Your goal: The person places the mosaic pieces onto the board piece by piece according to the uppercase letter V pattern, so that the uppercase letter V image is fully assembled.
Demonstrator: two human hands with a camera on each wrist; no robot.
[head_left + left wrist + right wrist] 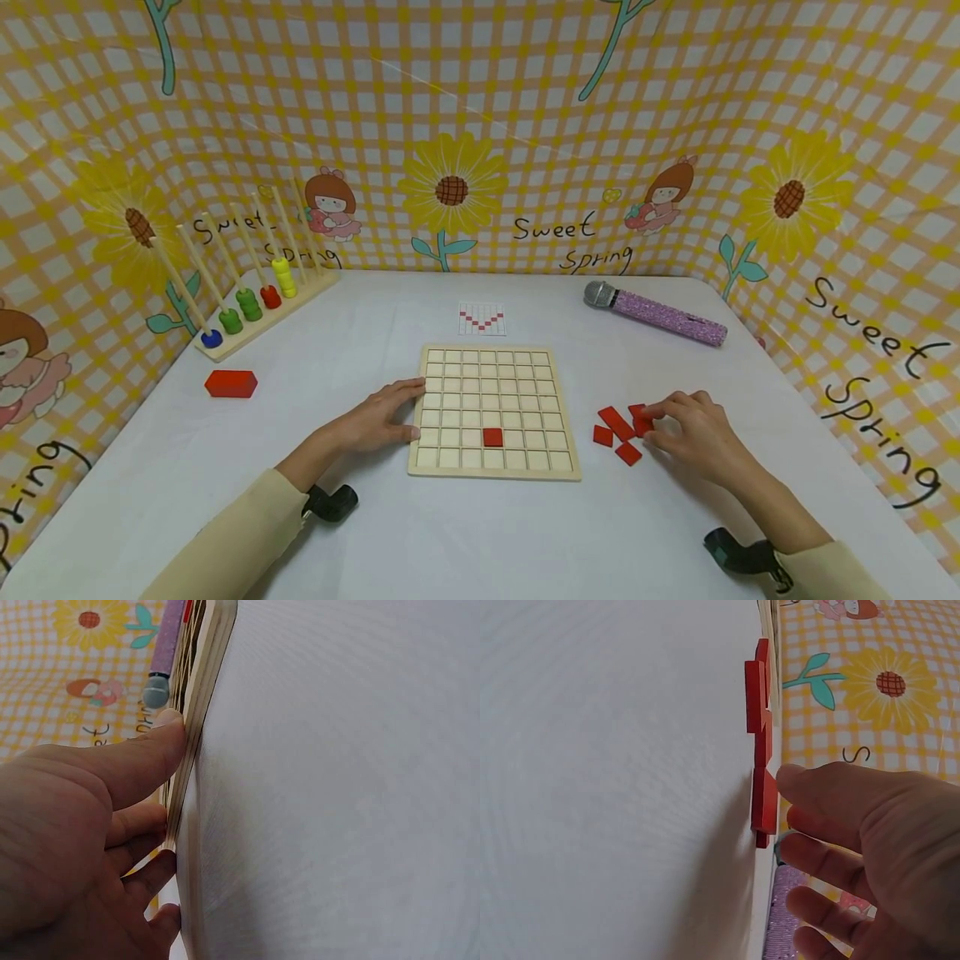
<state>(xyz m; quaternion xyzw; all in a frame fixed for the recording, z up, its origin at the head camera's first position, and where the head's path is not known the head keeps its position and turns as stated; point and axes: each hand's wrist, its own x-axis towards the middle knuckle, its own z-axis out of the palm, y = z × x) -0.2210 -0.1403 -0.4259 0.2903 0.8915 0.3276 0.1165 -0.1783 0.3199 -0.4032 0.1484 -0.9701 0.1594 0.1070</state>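
Note:
A square wooden grid board (495,477) lies on the table with one red square tile (492,437) in a lower cell. My left hand (375,418) rests at the board's left edge, thumb and fingers spread along it; the thumb (154,754) touches the rim in the left wrist view. On the right, my right hand (693,433) reaches over several loose red tiles (617,424). Its thumb tip (791,780) is right at the top of one red tile (763,801) in the right wrist view, the other fingers loosely bent beside it.
Behind the board lies a small printed grid card (482,319) with red squares. A purple glitter microphone (667,318) lies back right. A wooden peg stand (270,321) with coloured beads stands back left, near a red block (231,384). Patterned cloth (510,108) surrounds the table.

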